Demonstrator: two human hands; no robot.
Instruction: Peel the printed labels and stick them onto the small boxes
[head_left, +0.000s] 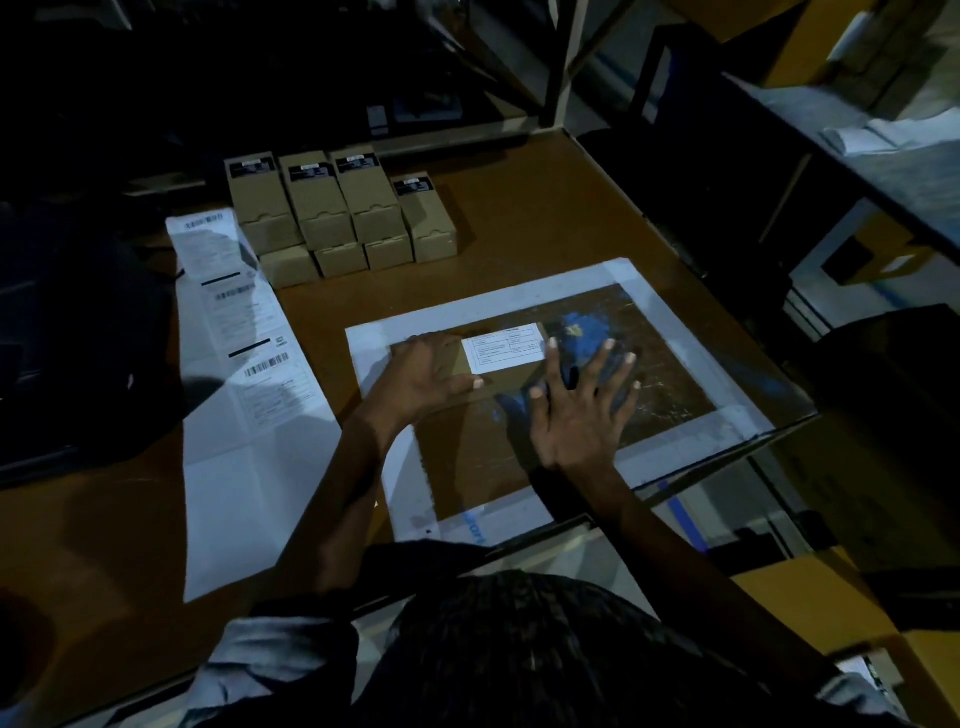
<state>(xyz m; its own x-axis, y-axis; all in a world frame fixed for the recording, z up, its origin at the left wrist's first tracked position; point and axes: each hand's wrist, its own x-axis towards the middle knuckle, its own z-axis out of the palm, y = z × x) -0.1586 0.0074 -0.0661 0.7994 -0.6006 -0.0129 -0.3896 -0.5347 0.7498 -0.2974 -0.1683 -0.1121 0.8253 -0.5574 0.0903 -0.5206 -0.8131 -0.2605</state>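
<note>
A small brown box (511, 380) lies flat on the white-bordered mat (670, 332) in the middle of the table. A white printed label (503, 347) is on the box's top face. My left hand (423, 376) rests over the box's left end, holding it down, thumb along its near edge. My right hand (582, 402) hovers flat beside the box's right end with fingers spread and nothing in it. A long strip of printed labels (249, 374) lies on the table to the left.
Several small brown boxes (337, 218) stand stacked at the back of the table, each with a dark sticker on top. A dark object (78, 332) sits at the left edge. The table's right edge (727, 457) drops off to shelving and cartons.
</note>
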